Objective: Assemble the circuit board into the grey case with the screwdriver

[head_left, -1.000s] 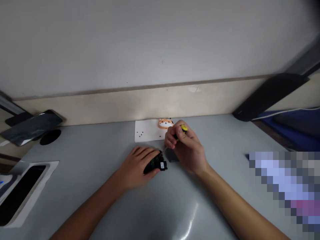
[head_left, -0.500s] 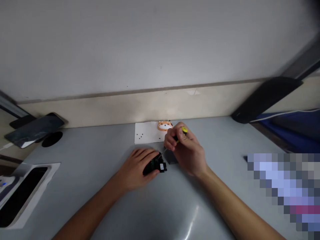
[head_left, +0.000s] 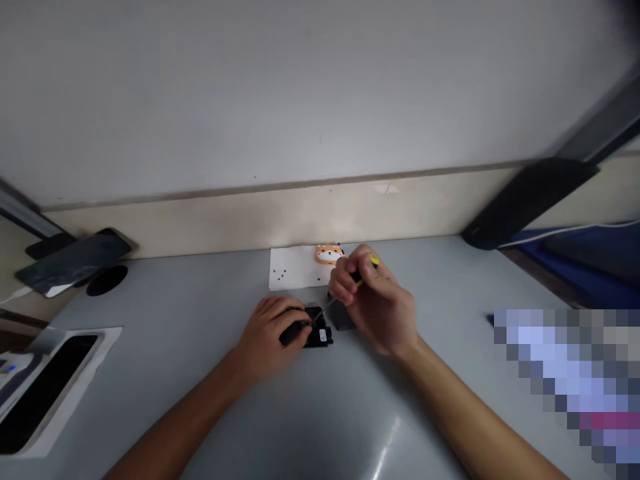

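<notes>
My right hand (head_left: 377, 293) is closed around a black-and-yellow screwdriver (head_left: 359, 272), its thin metal shaft slanting down to the left. The tip sits over a small black electronic device (head_left: 323, 337) lying on the table, which has a white label. My left hand (head_left: 273, 333) is closed at the device's left side, with a dark piece (head_left: 293, 331) between fingers and thumb, close to the screwdriver tip. Whether that piece is separate from the device I cannot tell. A dark grey flat object (head_left: 343, 316) lies just right of the device, partly behind my right hand.
Behind the hands, a white sheet (head_left: 295, 279) carries several tiny dark screws and an orange-and-white animal-face item (head_left: 329, 254). A phone (head_left: 75, 260) is propped at the left, above a white tray (head_left: 103, 353) with a black panel. A black post (head_left: 530, 200) stands back right.
My left fingers have shifted from lying along the device to gripping a dark piece at its left. The screwdriver tip has moved slightly left and down. The view has shifted slightly.
</notes>
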